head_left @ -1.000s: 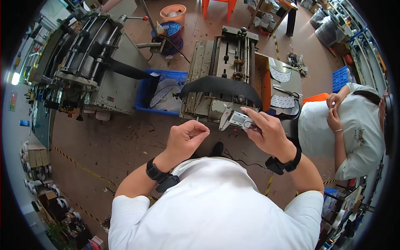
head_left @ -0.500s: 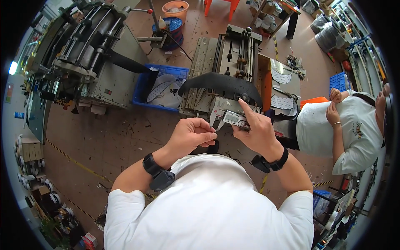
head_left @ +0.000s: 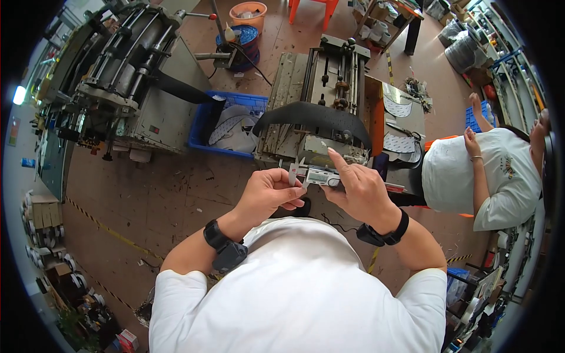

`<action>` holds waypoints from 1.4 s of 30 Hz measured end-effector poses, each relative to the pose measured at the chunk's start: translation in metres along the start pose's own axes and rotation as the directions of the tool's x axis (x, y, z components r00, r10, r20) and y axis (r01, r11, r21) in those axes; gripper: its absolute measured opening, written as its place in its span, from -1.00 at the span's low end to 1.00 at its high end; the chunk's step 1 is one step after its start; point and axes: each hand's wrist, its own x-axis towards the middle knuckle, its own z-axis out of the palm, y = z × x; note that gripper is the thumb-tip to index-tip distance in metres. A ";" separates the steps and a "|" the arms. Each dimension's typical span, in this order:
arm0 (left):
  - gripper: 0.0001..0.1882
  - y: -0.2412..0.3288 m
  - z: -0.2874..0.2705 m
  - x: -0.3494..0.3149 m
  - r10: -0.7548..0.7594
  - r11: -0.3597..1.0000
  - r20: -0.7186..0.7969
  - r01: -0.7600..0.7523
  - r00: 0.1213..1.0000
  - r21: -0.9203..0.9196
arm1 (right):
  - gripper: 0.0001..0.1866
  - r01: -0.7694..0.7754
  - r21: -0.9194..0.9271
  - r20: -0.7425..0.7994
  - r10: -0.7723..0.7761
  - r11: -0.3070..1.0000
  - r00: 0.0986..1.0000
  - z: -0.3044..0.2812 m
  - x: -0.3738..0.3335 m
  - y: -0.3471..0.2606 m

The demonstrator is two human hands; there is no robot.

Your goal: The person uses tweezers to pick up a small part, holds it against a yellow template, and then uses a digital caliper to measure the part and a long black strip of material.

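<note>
My right hand grips a digital caliper with a small display, its index finger stretched out past the tool. The caliper lies nearly level, its jaws toward my left hand. That hand is pinched closed, thumb against fingers, right at the jaws. Whatever is between its fingertips is too small and too covered to make out. Just beyond both hands stands a worn machine with rails, a dark curved strip arching over its near part.
A blue crate holding white and dark pieces sits left of the machine. Farther left is a larger roller machine. A side table carries cut sheets and scissors. At the right stands a co-worker in a white shirt.
The caliper has swung from a slant to nearly level and shifted left, its jaws now at my left fingertips. My right hand moved slightly with it. The co-worker's hands have moved apart.
</note>
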 end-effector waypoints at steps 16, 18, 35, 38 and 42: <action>-0.84 -0.003 0.001 -0.008 0.022 0.997 -0.024 -0.024 0.999 -0.076 | -0.16 -0.003 -0.002 -0.024 0.003 1.000 1.000 -0.007 -0.003 -0.008; -0.84 -0.004 0.000 -0.007 0.026 0.996 -0.026 -0.028 0.999 -0.081 | -0.16 -0.027 0.027 -0.023 0.028 0.999 0.999 -0.008 -0.003 -0.007; -0.74 0.036 -0.001 0.023 0.258 0.962 -0.004 -0.257 0.966 0.087 | -0.29 0.027 0.047 -0.093 -0.022 0.999 0.995 -0.037 0.028 0.021; -0.73 0.066 0.007 0.031 0.338 0.936 0.000 -0.336 0.941 0.108 | -0.26 0.067 -0.070 -0.167 -0.078 0.995 0.983 -0.056 0.048 0.024; -0.74 0.101 0.024 0.043 0.404 0.908 0.046 -0.407 0.913 0.101 | -0.22 0.037 -0.169 -0.204 -0.072 0.985 0.976 -0.085 0.064 0.033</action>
